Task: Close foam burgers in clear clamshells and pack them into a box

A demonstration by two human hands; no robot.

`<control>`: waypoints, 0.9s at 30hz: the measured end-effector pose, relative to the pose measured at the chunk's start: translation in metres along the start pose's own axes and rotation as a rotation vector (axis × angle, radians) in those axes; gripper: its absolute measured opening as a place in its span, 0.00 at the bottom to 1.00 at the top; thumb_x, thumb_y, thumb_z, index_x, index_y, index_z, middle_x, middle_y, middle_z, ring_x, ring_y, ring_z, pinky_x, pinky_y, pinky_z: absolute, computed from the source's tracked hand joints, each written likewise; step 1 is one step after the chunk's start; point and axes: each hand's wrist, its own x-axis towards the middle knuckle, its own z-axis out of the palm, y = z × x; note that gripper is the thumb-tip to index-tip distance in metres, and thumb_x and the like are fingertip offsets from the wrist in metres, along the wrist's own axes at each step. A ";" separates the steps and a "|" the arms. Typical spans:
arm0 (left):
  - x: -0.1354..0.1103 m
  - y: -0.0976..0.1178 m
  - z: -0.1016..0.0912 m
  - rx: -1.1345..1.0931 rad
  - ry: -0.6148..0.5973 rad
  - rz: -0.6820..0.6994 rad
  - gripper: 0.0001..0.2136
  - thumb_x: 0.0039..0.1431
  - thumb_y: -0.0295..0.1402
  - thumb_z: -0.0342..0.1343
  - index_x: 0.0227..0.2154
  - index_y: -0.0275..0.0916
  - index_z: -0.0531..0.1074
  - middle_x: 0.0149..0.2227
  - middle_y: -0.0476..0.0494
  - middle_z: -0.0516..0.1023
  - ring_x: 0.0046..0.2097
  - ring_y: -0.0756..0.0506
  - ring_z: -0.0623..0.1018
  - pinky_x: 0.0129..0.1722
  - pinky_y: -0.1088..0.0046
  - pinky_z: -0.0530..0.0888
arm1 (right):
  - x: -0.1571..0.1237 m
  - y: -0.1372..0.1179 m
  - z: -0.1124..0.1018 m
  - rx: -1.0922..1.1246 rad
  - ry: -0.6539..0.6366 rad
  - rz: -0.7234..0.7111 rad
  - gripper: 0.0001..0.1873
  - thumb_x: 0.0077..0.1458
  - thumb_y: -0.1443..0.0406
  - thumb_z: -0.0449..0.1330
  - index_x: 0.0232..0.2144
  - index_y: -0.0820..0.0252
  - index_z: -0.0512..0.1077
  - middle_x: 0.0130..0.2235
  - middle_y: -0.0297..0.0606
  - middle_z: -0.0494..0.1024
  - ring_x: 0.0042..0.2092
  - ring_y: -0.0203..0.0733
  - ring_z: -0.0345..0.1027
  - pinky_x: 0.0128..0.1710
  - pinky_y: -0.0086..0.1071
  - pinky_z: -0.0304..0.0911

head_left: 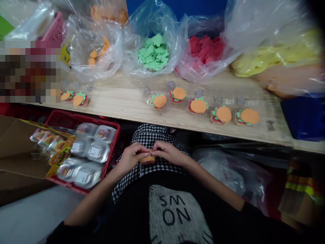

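Observation:
Over my lap, my left hand (132,156) and my right hand (167,151) meet, fingers curled round a small orange burger-shaped toy piece (148,159). Both hands pinch it from opposite sides above a black-and-white checked cloth (149,135). On the wooden board (122,101) ahead lie several assembled toy burgers (198,106) with orange tops and green and red layers, in a row. Two more toy burgers (76,99) lie at the left.
Clear bags hold orange pieces (98,54), green pieces (153,52), red pieces (207,49) and yellow pieces (274,57) behind the board. A red crate (113,149) of packed clear boxes stands at my left. A cardboard box (15,145) lies beside it.

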 end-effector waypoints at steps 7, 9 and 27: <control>0.011 0.004 -0.011 0.049 -0.192 -0.043 0.22 0.37 0.34 0.64 0.38 0.39 0.67 0.36 0.47 0.71 0.37 0.46 0.71 0.39 0.69 0.68 | 0.011 0.004 0.005 0.040 0.155 0.102 0.10 0.52 0.61 0.53 0.23 0.61 0.64 0.23 0.30 0.64 0.27 0.33 0.56 0.27 0.27 0.54; 0.018 0.001 -0.013 -0.079 -0.182 -0.127 0.23 0.35 0.32 0.65 0.38 0.38 0.66 0.33 0.49 0.71 0.34 0.48 0.71 0.37 0.70 0.68 | 0.015 0.002 0.003 0.105 0.213 0.124 0.11 0.51 0.60 0.53 0.24 0.61 0.64 0.23 0.30 0.64 0.26 0.32 0.56 0.26 0.27 0.54; 0.052 0.046 -0.001 -0.993 -0.055 -0.396 0.18 0.43 0.25 0.60 0.40 0.36 0.68 0.39 0.42 0.74 0.36 0.46 0.75 0.35 0.70 0.73 | 0.002 -0.031 -0.036 0.509 0.474 0.215 0.16 0.47 0.54 0.55 0.21 0.60 0.62 0.16 0.26 0.63 0.16 0.27 0.50 0.14 0.23 0.45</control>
